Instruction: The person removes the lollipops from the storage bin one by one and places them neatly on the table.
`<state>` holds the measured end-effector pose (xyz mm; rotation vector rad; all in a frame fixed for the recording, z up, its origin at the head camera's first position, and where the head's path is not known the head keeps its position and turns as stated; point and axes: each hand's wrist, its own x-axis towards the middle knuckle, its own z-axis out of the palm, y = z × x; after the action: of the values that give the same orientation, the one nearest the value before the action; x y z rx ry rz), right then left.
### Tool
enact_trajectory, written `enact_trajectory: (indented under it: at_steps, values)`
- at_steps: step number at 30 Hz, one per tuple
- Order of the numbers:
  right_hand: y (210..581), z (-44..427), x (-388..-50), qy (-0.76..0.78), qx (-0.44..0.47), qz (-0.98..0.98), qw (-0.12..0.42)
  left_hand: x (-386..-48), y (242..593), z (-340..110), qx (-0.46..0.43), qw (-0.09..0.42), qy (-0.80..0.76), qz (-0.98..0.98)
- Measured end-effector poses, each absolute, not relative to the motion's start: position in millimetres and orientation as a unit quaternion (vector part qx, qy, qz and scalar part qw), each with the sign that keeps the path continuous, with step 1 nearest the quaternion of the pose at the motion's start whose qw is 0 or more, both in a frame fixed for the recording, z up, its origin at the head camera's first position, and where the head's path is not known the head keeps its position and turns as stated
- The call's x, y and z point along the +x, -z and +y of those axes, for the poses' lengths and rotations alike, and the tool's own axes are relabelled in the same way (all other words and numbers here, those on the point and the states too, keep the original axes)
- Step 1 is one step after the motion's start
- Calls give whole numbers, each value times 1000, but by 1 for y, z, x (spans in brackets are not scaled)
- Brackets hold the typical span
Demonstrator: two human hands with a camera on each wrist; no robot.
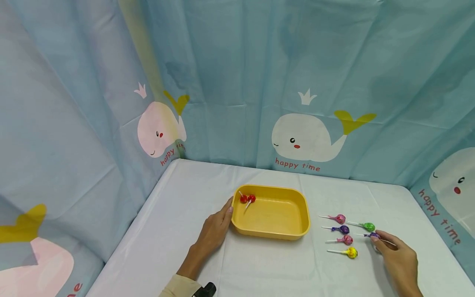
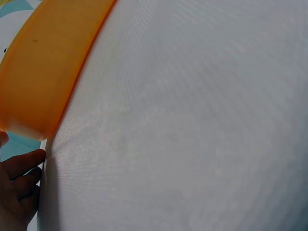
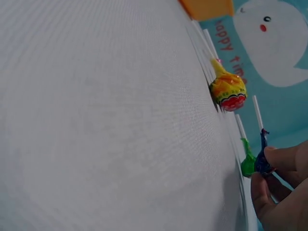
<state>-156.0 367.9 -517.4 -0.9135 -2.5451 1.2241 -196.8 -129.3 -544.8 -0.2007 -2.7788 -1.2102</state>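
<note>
My right hand [image 1: 399,256] pinches a purple-wrapped lollipop [image 3: 263,156] by its candy end, its white stick pointing left in the head view. Around it lie a green lollipop [image 1: 368,227], another purple lollipop [image 1: 343,229], two pink lollipops [image 1: 339,219] and a yellow lollipop [image 3: 228,91]. At the left end of a yellow tray [image 1: 274,235], my left hand [image 1: 214,227] rests against the outer wall with its fingers fairly straight. Two red lollipops [image 1: 251,199] sit inside the tray's back left corner. Only part of the left hand shows in the left wrist view.
A white cloth [image 1: 267,268] covers the table. Behind and beside it hangs a blue curtain [image 1: 230,82] printed with whales. The loose lollipops lie to the right of the tray, their sticks pointing left.
</note>
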Motion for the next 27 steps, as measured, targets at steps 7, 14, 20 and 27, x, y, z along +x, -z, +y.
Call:
enact_trajectory:
  at_steps: [7,14,20,27]
  values:
    - [521,369,-158,-403,-303,-860,76,-197,544,-129,-64,50,394,-916]
    - [527,371,-159,-402,-307,-860,69,-197,544,-129,-65,46,394,-916]
    - [529,372,-162,-403,-305,-860,69,-197,544,-129,-64,48,394,-915]
    - [528,372,-161,-415,-311,-853,61,-197,544,-129,-64,45,396,-915]
